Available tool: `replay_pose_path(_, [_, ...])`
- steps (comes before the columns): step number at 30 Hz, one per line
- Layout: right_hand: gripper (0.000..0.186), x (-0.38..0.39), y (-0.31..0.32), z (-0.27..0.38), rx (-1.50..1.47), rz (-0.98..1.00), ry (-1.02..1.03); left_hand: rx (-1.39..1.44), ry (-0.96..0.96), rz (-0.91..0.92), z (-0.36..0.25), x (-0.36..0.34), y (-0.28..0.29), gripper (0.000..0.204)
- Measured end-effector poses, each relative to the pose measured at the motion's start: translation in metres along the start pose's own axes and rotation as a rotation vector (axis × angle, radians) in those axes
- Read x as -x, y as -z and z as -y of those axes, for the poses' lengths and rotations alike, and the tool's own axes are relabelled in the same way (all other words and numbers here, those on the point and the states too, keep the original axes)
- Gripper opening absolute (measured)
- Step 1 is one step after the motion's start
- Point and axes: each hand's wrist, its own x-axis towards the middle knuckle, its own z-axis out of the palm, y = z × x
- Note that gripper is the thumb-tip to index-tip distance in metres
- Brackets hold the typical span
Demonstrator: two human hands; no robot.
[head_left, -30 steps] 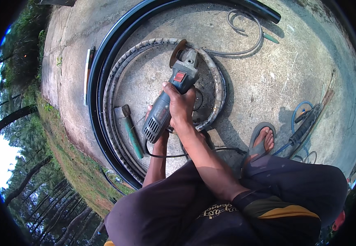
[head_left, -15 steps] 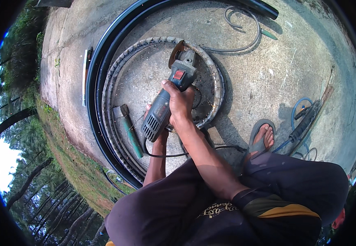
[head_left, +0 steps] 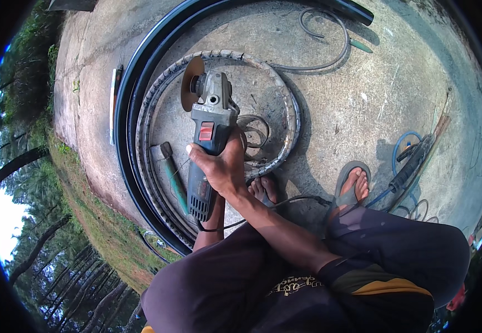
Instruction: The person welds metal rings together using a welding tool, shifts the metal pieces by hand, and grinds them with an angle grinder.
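Note:
My right hand (head_left: 224,166) is wrapped round the body of a dark angle grinder (head_left: 210,136), its thumb lying below the red switch. The grinder points away from me, with a brown disc (head_left: 193,83) standing edge-up at its metal head. My left forearm (head_left: 210,230) reaches up behind the grinder's rear end, and the left hand's fingers are hidden there. Beneath the tool a round hoop with a notched, segmented rim (head_left: 288,91) lies on the concrete. A green-handled tool with a blocky grey head (head_left: 173,177) rests inside the hoop's left side.
A black curved pipe (head_left: 127,94) arcs round the hoop's left and far side. A grey cable with a green end (head_left: 361,46) lies at the far right. My sandalled foot (head_left: 354,186) and a black handle with blue cable (head_left: 410,169) are to the right.
The grinder has swung left and turned more upright, so its disc now shows further left over the hoop. My right hand moved left and down with it. The left fingertip has gone out of sight.

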Motion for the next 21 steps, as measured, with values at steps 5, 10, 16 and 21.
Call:
replay_pose_path(5, [0.061,0.013,-0.010,0.016,-0.084,0.127,-0.167,-0.064,-0.015,0.012,-0.006,0.010,0.009,0.040])
replay_pose_path(10, [0.055,0.007,-0.006,0.012,-0.067,0.067,-0.174,-0.108,-0.017,0.015,-0.016,0.021,0.012,0.039])
replay_pose_path(16, [0.050,0.002,0.001,-0.008,-0.091,0.013,-0.144,-0.160,-0.030,0.010,-0.019,0.018,0.009,0.038])
replay_pose_path(21, [0.057,0.003,0.003,-0.004,-0.056,-0.028,-0.139,-0.202,-0.043,0.029,-0.019,0.013,0.002,0.037])
